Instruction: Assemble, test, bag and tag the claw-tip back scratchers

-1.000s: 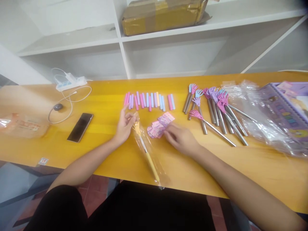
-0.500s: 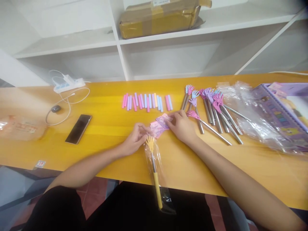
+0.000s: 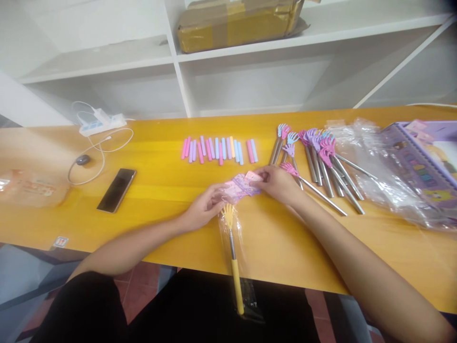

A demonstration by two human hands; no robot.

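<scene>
A yellow back scratcher [image 3: 237, 281] with a metal shaft lies inside a clear plastic bag [image 3: 246, 267], its handle hanging past the table's front edge. My left hand [image 3: 205, 208] pinches the bag's top edge, just above the scratcher's claw. Pink and purple printed cards [image 3: 238, 187] overlap between my hands, at the mouth of the bag. With closed fingers my right hand [image 3: 278, 183] holds the right end of a small pink card [image 3: 253, 176]. How far the cards sit inside the bag cannot be made out.
Right of my hands lie several back scratchers [image 3: 326, 162] without coloured handles, plastic bags [image 3: 385, 186] and a purple box [image 3: 410, 162]. Coloured handle tubes [image 3: 220, 151] line up behind. A phone [image 3: 116, 190] and a power strip [image 3: 103, 125] with cables are at left.
My right hand has turned and lifted slightly, raising the pink card's end. The bagged scratcher and both hands have shifted a little to the right.
</scene>
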